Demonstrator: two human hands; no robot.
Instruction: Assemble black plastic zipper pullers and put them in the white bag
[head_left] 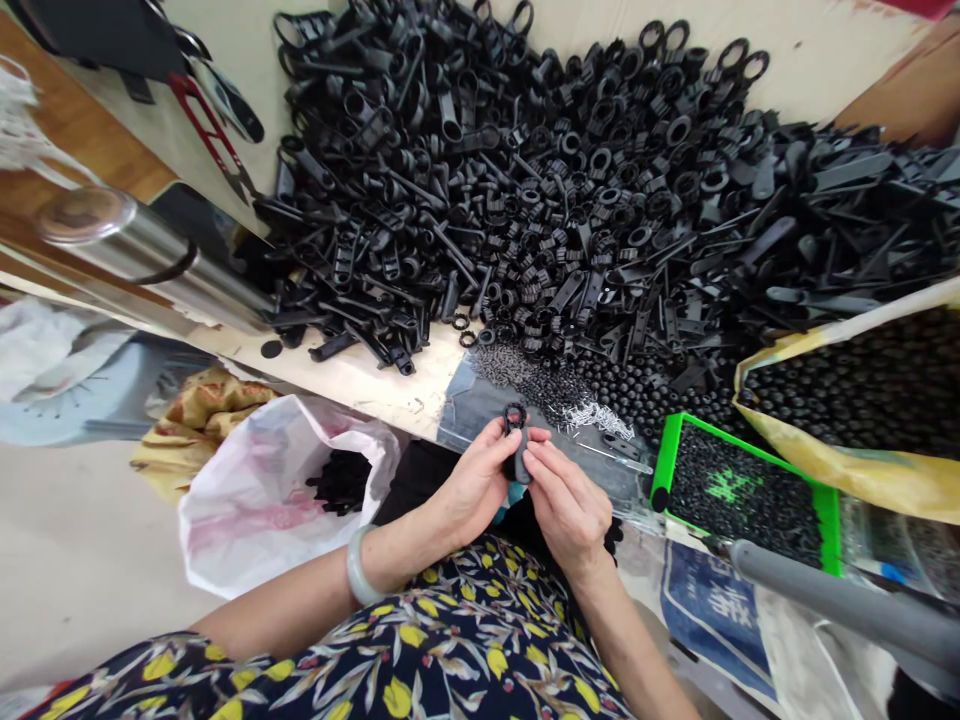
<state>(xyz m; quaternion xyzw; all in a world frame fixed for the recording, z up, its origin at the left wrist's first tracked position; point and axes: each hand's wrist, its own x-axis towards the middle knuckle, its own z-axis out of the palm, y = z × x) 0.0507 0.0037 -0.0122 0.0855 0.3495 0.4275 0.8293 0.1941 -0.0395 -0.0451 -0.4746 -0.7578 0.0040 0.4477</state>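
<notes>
A small black plastic piece [517,452] with a ring at its upper end is held between my two hands, close to the table's front edge. My left hand [476,480] has its thumb and fingers closed around the piece from the left. From the right, the fingertips of my right hand [566,495] press on its lower part. Just beyond the hands, small dark parts [555,385] and a little heap of silvery pins [592,415] lie on a grey mat [469,400]. A thin metal tool [615,457] rests right of them.
Black plastic parts [525,200] are heaped across the table. A green tray [829,525] of tiny black pieces and a yellow-edged bag [862,450] stand right. A steel flask [142,245] lies left; a white bag [247,500] hangs below the table's front edge.
</notes>
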